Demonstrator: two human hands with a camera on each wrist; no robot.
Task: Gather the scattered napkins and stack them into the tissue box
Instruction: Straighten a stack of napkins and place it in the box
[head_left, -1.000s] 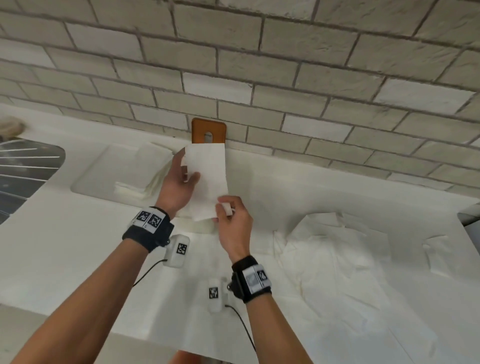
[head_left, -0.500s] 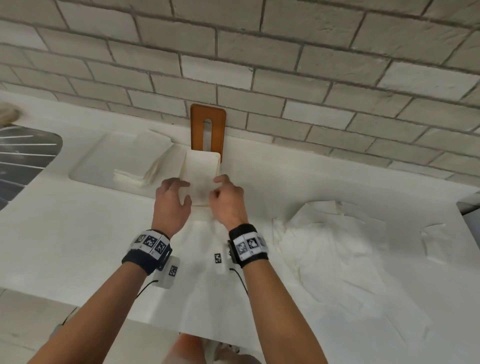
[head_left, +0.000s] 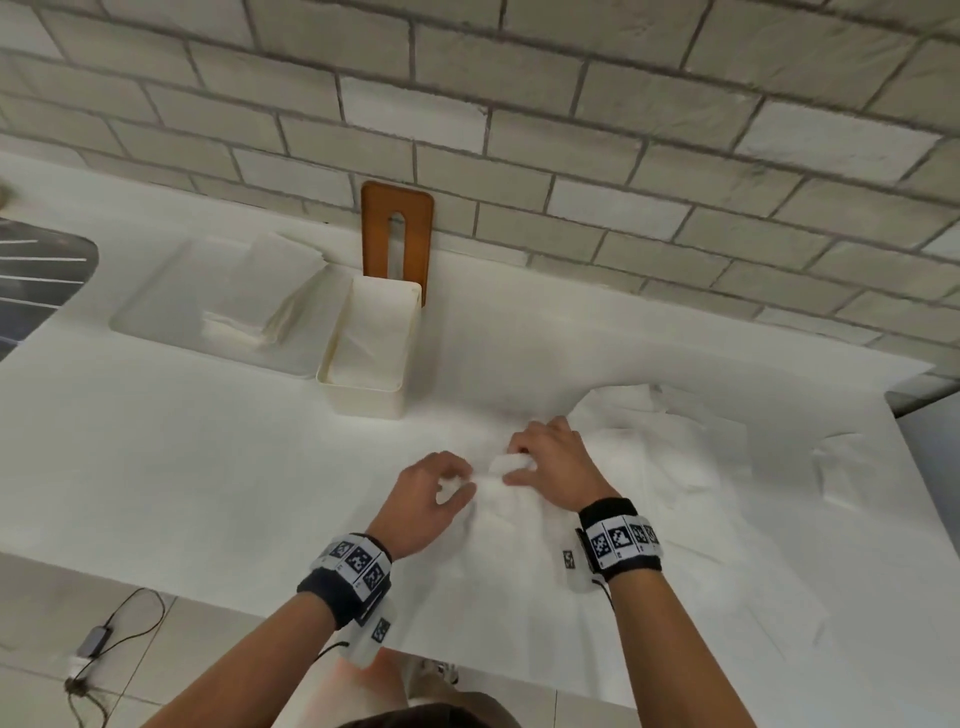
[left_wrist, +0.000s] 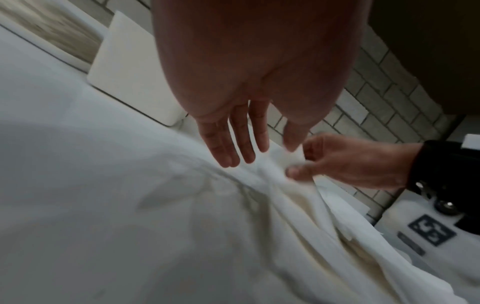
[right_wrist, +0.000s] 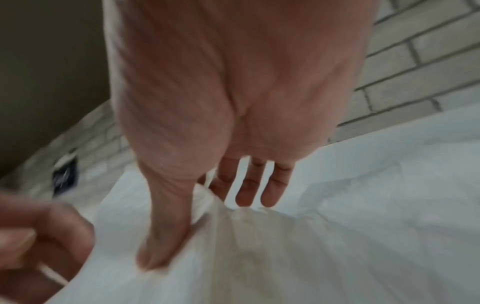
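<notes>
Both hands pinch one napkin (head_left: 498, 480) on the counter (head_left: 208, 467): left hand (head_left: 426, 501) beside right hand (head_left: 553, 467), near the box (head_left: 363, 400).

A second ago both hands held one napkin up in front of the wooden lid; half a second ago they pressed it down into the box (head_left: 371, 343). Now that napkin lies inside the box, and both hands have left it and come back toward the desk's near edge. The left hand (head_left: 426, 501) and right hand (head_left: 553, 467) now meet on a loose napkin (head_left: 498, 480) at the pile's left edge, the right thumb and fingers bunching it up.
</notes>
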